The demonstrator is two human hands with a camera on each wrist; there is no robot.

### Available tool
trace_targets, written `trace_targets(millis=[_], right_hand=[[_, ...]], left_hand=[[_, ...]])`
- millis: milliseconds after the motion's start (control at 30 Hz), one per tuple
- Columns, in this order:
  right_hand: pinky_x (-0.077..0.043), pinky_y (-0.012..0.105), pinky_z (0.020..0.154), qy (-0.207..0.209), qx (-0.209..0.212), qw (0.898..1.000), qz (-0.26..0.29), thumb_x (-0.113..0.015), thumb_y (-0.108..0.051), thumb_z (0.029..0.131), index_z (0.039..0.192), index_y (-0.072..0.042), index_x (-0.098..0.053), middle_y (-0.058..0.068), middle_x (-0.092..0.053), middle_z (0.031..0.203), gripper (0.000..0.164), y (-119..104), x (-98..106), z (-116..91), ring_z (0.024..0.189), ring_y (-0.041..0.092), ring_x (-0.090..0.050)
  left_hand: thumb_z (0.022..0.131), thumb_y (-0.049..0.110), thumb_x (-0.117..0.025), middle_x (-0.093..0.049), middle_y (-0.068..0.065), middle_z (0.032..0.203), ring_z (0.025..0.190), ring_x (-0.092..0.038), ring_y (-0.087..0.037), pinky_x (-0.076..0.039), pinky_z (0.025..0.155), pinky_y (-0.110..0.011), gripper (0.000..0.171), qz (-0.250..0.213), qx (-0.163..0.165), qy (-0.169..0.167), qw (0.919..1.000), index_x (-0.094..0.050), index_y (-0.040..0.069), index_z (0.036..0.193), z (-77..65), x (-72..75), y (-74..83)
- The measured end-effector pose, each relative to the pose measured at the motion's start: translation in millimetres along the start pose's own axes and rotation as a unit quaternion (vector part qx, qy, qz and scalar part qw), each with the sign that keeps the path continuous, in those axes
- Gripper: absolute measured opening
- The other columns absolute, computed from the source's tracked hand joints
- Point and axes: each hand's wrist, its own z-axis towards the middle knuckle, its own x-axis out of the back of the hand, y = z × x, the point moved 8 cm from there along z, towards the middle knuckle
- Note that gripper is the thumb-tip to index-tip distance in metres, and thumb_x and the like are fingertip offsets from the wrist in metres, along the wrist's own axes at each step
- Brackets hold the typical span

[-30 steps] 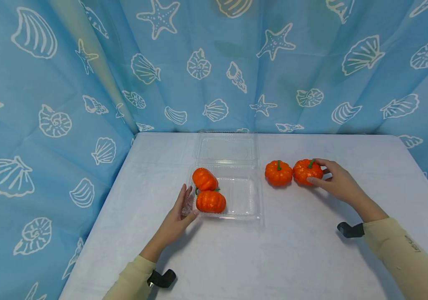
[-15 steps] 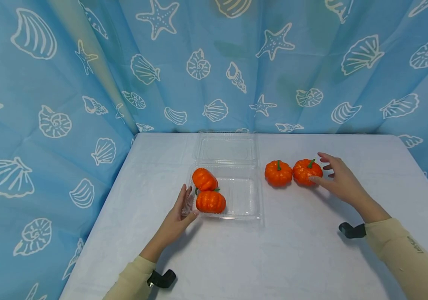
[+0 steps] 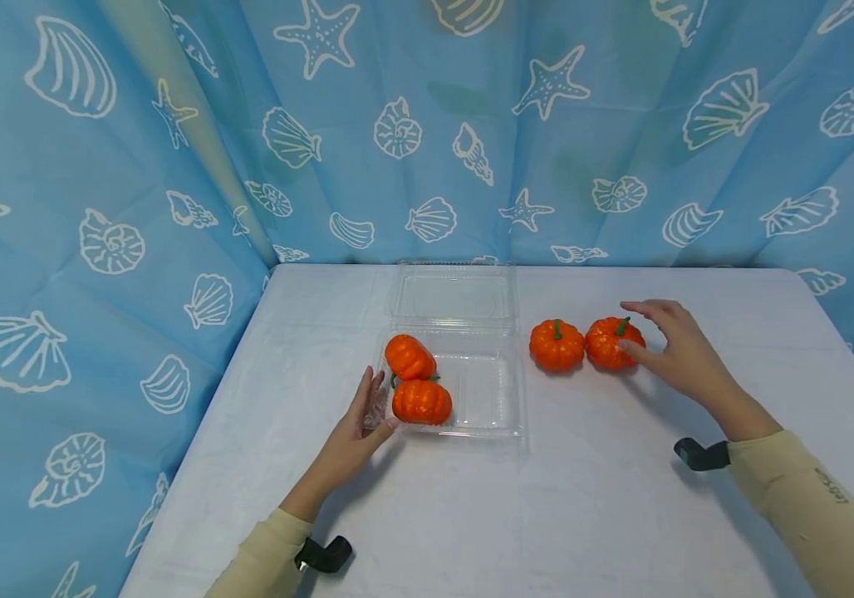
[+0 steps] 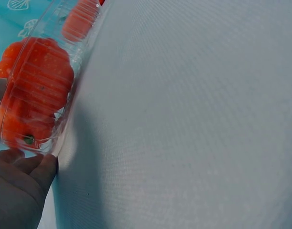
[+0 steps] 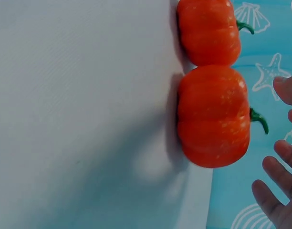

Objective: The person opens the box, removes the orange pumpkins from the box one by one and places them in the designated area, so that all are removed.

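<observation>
A clear plastic clamshell container (image 3: 475, 386) lies with its lid (image 3: 453, 295) folded back. In its left part are two small orange pumpkins, the rear pumpkin (image 3: 409, 357) and the front pumpkin (image 3: 422, 402), both tipped on their sides. My left hand (image 3: 348, 440) rests against the container's front left corner, thumb at the front wall and extended fingers along the left side. My right hand (image 3: 677, 349) hovers by the rightmost pumpkin (image 3: 612, 343), fingers spread apart from it in the right wrist view. Touching that one on its left is another upright, green-stemmed pumpkin (image 3: 557, 345).
A white cloth (image 3: 517, 523) covers the table. Behind and to the left hangs a blue curtain (image 3: 427, 149) with shells and starfish on it. Black wrist cameras, such as the right one (image 3: 699, 455), stick out beside each sleeve.
My right hand's fingers have come away from the rightmost pumpkin and spread, moving slightly back and up. The pumpkins, the container and my left hand stay where they were.
</observation>
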Motion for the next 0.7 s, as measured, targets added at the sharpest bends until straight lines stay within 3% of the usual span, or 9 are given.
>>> trace_targets(millis=[133,700], right_hand=[[-0.037,0.075,0.101,0.003,0.004,1.0,-0.01,-0.076,-0.018,0.092,0.148,-0.011,-0.05,0.028,-0.038,0.148,0.061,-11,1,2,0.135,0.05,-0.033],[-0.041,0.067,0.105,-0.021,0.06,0.998,0.015,-0.071,-0.012,0.095,0.14,-0.009,-0.058,0.021,-0.049,0.141,0.047,-54,-12,12,0.131,0.043,-0.043]], left_hand=[[0.1,0.029,-0.067,-0.021,0.002,0.168,0.154,-0.021,-0.025,-0.042,0.111,-0.053,0.093,0.0,0.0,0.001,1.0,-0.002,0.021,0.166,0.0,-0.1,0.3],[0.1,0.029,-0.067,-0.022,0.002,0.168,0.154,-0.022,-0.025,-0.043,0.11,-0.053,0.093,0.002,-0.001,0.003,1.0,-0.002,0.02,0.166,0.2,-0.4,0.2]])
